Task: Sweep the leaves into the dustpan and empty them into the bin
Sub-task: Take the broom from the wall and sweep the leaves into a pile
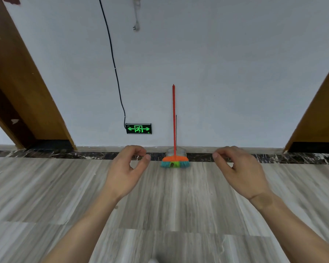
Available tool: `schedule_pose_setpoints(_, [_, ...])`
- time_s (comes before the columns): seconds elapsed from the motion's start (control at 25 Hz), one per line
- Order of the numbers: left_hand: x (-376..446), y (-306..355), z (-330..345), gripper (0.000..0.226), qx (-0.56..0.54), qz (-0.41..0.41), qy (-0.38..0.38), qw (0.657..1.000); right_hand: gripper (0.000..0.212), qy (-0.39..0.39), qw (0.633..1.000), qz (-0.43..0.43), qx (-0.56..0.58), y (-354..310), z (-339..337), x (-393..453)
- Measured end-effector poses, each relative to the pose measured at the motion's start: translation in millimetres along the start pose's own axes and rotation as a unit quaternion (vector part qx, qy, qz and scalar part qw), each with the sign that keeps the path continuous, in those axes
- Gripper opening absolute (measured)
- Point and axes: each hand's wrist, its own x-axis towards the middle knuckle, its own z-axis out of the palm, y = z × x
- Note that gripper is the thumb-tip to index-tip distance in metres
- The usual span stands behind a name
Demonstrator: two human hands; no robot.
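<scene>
An orange-handled broom (174, 118) with teal and green bristles leans upright against the white wall, straight ahead. A grey dustpan (169, 152) stands behind its head, mostly hidden, with a thin dark handle rising beside the broom's. My left hand (128, 170) is held out left of the broom head, fingers curled but apart, holding nothing. My right hand (237, 170) mirrors it on the right, also holding nothing. Both hands are apart from the broom. No leaves or bin are in view.
A lit green exit sign (138, 128) sits low on the wall, fed by a black cable (113, 61). Wooden door frames stand at far left (27, 88) and far right (319, 118). A dark marble strip (65, 155) runs along the wall base; grey wood-look floor (169, 215) lies below.
</scene>
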Motion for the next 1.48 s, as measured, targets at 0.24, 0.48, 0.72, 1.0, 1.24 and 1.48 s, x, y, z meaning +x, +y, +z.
schedule_pose_setpoints(0.24, [165,-83,45,0.039,0.011,0.034,-0.013,0.999,0.021,0.006,0.999,-0.004,-0.035,24,84,159])
schedule_pose_setpoints(0.48, [310,-150,83,0.052,0.24,0.146,-0.021,0.96,0.039,0.032,0.986,-0.038,-0.157,45,151,291])
schedule_pose_setpoints(0.72, [433,-194,141,0.053,0.32,0.166,-0.04,0.932,0.049,0.03,0.972,-0.031,-0.229,93,213,407])
schedule_pose_setpoints(1.0, [578,-217,230,0.056,0.354,0.177,-0.045,0.917,0.051,0.012,0.975,-0.028,-0.222,173,265,548])
schedule_pose_setpoints(1.24, [703,-234,310,0.057,0.365,0.141,-0.066,0.918,0.05,-0.024,0.975,-0.019,-0.222,241,292,683])
schedule_pose_setpoints(1.48, [791,-276,356,0.058,0.37,0.127,-0.074,0.917,0.053,-0.062,0.974,-0.014,-0.216,274,339,775])
